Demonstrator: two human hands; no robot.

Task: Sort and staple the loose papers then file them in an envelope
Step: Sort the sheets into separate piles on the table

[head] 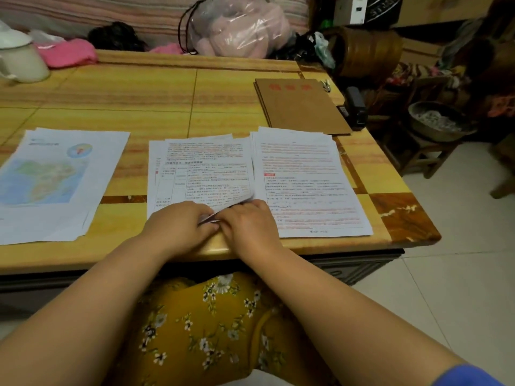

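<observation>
Both hands, left (181,224) and right (248,222), pinch near corner of middle white printed paper stack (200,168) on yellow wood-grain worktop (125,93); flat brown kraft envelope (301,107) lies beyond, black stapler (355,107) beside it

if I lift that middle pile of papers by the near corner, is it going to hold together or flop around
The middle pile will probably flop: its near corner already curls up where the left hand and right hand pinch it. It likely won't hold together, since the sheet edges are fanned unevenly and no staple shows. It should feel light, being only a thin stack on the table.
</observation>
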